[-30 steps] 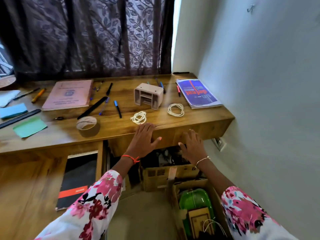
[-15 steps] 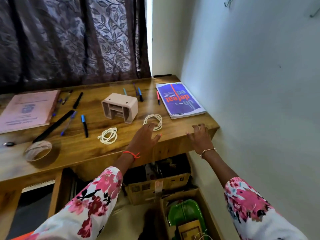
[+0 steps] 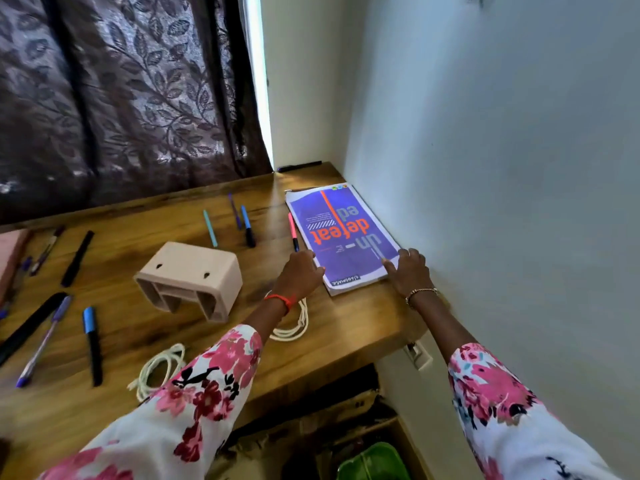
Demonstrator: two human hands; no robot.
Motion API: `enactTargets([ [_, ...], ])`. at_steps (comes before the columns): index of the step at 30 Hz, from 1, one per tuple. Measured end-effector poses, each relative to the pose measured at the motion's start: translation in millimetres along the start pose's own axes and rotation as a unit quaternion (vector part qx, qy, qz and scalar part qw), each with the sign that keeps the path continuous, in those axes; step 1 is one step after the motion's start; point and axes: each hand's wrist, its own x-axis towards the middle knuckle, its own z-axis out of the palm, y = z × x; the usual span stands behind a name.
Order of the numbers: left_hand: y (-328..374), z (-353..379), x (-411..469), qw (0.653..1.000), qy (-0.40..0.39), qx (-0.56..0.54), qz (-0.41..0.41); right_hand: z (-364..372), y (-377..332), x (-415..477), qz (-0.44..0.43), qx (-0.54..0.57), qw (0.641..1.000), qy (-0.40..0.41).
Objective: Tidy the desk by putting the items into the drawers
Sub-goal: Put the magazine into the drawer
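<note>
A purple notebook (image 3: 341, 237) with orange lettering lies flat at the desk's (image 3: 363, 323) far right corner, against the wall. My left hand (image 3: 300, 271) grips its near left corner with curled fingers. At the near right corner my right hand (image 3: 408, 270) holds the book, thumb on the cover and fingers along the edge. A pink pen (image 3: 293, 233) lies just left of the notebook.
A beige plastic holder (image 3: 190, 282) stands mid-desk. Two white cord coils (image 3: 294, 325) (image 3: 159, 372) lie near the front edge. Several pens and markers (image 3: 92, 344) (image 3: 247, 225) are scattered to the left. Cardboard boxes (image 3: 311, 438) and a green object (image 3: 370, 462) sit under the desk.
Both hands rose from the desk's front edge and reached forward to the purple notebook's near corners. The view swung right and closer, so the open drawer is out of sight.
</note>
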Motion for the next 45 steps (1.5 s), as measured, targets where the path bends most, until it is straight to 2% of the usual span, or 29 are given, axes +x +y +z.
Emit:
enactTargets([
  [8, -2, 11, 60, 0.994, -0.029, -0.047, -0.096, 5, -10, 73, 0.033, 0.004, 0.999, -0.032],
  [11, 3, 9, 69, 0.986, -0.035, -0.101, -0.132, 6, -14, 87, 0.032, -0.038, 0.998, -0.028],
  [19, -11, 25, 86, 0.934, 0.008, -0.272, -0.232, 5, -21, 102, 0.039, -0.057, 0.997, -0.023],
  [22, -8, 24, 86, 0.913, -0.012, -0.324, -0.248, 3, -22, 102, 0.05, -0.033, 0.998, -0.013],
  [24, -7, 21, 85, 0.907, -0.029, -0.344, -0.242, 3, -23, 98, 0.056, -0.021, 0.998, -0.011],
  [29, -2, 17, 83, 0.916, -0.044, -0.356, -0.181, -3, -23, 88, 0.064, -0.003, 0.998, -0.003],
  [34, -5, 19, 75, 0.9, -0.055, -0.407, -0.147, -12, -23, 68, 0.084, 0.027, 0.995, 0.036],
  [37, 5, 12, 57, 0.902, -0.061, -0.406, -0.134, -16, -20, 51, 0.098, 0.092, 0.99, 0.034],
  [40, 15, 3, 34, 0.918, -0.029, -0.379, -0.112, -21, -14, 31, 0.088, 0.164, 0.981, 0.061],
  [45, 19, -7, -4, 0.917, 0.007, -0.394, -0.066, -39, -4, -8, 0.105, 0.285, 0.951, 0.059],
])
